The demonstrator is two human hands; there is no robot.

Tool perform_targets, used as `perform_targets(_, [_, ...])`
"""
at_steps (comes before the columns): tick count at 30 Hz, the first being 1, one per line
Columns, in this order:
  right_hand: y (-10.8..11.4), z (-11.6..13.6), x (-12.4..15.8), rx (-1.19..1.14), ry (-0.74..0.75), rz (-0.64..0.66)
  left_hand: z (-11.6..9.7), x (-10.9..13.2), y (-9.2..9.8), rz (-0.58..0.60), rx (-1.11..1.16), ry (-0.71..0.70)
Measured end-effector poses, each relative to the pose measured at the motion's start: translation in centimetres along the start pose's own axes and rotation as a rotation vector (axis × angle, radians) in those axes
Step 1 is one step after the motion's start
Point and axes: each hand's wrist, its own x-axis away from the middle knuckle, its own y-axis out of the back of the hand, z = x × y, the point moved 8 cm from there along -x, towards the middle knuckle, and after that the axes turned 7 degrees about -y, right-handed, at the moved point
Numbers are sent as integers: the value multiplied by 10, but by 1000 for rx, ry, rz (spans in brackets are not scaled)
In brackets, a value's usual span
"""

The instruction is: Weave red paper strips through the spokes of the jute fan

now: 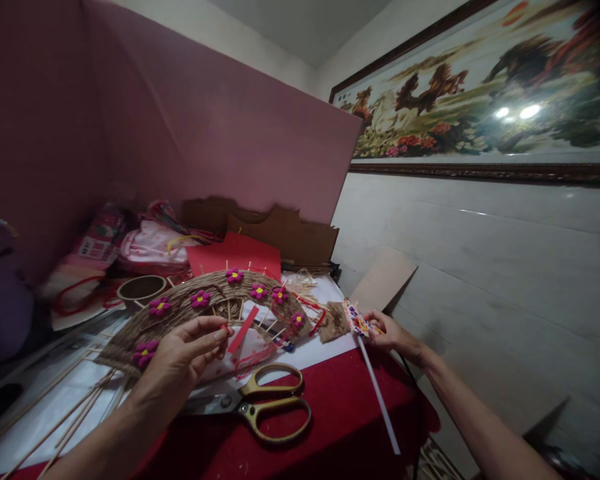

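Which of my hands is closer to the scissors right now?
Your left hand: it's close by the scissors, near their blade end. Your right hand is farther away, off to the right past the handles.

Magenta, yellow-centred flowers (200, 299); red cloth (340, 413)

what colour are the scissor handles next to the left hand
The handles are a dull gold, best seen in the head view.
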Motion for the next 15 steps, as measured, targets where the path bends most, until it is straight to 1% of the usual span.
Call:
perform_targets(2, [-1,-1,4,-148,-19,19,0,0,-1,-4,6,0])
perform_targets(4, [1,2,7,-291,12,14,0,0,-1,-3,8,-1])
perform_targets(8, [16,10,16,-474,96,-99,4,-1,0,22,4,2])
perform_targets(10, [17,15,22,-532,108,-116,5,-1,1,20,1,8])
perform_targets(13, [7,27,31,-618,113,-99,6,-1,1,9,5,1])
perform_targets(15, [-5,37,38,-653,104,-94,5,-1,1,11,-7,-2])
